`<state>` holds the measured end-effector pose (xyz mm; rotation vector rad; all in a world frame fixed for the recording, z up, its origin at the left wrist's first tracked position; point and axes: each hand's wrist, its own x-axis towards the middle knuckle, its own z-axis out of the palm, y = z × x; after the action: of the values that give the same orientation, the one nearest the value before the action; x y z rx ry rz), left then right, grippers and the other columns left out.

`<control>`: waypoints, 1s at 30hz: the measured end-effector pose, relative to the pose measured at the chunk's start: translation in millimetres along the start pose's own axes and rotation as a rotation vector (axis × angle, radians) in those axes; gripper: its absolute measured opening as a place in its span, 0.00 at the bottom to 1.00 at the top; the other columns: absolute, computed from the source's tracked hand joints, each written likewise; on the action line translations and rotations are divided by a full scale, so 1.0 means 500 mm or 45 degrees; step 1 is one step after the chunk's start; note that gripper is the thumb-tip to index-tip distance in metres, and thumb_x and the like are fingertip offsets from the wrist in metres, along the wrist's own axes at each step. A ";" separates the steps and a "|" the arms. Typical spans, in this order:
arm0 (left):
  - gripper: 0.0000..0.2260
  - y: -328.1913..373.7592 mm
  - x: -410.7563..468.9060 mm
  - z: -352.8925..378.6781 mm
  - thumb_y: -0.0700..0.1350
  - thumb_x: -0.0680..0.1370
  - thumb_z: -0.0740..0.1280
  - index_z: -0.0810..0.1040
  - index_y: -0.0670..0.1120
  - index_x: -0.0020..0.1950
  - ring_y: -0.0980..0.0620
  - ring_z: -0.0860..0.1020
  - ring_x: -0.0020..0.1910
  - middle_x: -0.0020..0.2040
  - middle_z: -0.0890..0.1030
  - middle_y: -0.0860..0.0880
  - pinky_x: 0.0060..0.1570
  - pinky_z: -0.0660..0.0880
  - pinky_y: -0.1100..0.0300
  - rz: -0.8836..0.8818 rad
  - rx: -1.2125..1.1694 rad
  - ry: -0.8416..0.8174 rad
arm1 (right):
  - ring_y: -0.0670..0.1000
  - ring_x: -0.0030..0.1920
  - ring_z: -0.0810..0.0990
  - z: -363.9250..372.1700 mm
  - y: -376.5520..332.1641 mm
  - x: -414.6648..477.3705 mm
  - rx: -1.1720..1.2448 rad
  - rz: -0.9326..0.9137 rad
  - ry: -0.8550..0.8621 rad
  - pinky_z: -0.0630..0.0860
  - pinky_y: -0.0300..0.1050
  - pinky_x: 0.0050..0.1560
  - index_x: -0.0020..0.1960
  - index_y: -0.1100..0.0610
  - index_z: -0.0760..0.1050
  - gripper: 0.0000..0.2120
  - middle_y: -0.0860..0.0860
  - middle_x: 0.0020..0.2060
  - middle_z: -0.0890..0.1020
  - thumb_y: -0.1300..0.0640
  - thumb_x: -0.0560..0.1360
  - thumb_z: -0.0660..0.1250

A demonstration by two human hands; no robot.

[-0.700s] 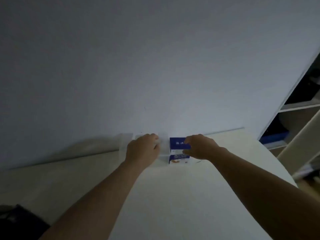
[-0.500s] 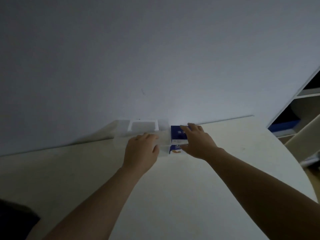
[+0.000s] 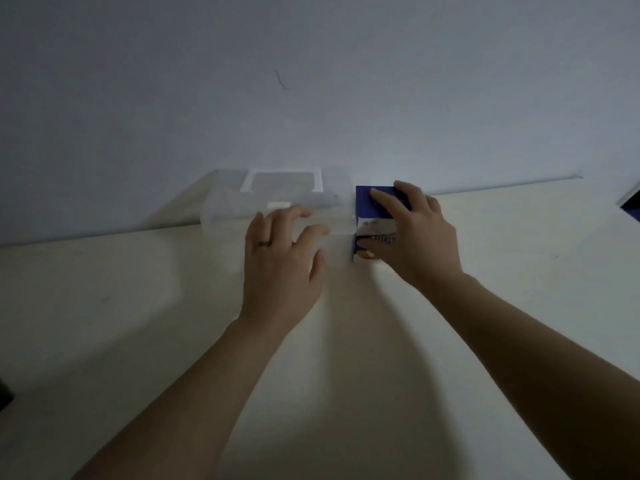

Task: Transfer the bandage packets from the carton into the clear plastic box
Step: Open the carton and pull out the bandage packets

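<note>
The blue carton (image 3: pixel 367 206), just right of the frame's centre, is grasped by the right hand (image 3: pixel 414 237): fingers are laid over its top and the thumb is set against its near face. The left hand (image 3: pixel 282 261) is held loosely spread, grasping nothing, at the near wall of the clear plastic box (image 3: pixel 239 206), left of centre; whether contact is made cannot be told through the blur. Carton and box stand side by side on the pale table (image 3: pixel 346 341), at the wall (image 3: pixel 311 81). No bandage packets are seen; they are presumed to be inside the carton. The carton is judged light and crushable, best taken by its side panels. The packets, likely thin and slippery, would be pinched by their edges.
</note>
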<state>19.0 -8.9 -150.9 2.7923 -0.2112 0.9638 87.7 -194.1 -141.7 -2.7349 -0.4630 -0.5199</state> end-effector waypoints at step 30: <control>0.35 0.109 -0.223 -0.145 0.42 0.72 0.72 0.59 0.60 0.72 0.60 0.69 0.61 0.67 0.66 0.53 0.58 0.66 0.68 0.020 -0.907 -0.614 | 0.56 0.70 0.64 -0.099 -0.107 -0.393 0.078 -0.289 0.148 0.64 0.50 0.68 0.71 0.50 0.66 0.28 0.53 0.71 0.67 0.46 0.73 0.68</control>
<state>-121.7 -38.2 -157.6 2.2849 -0.5204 0.1308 -119.7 -213.5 -163.5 -2.5908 -0.7513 -0.7044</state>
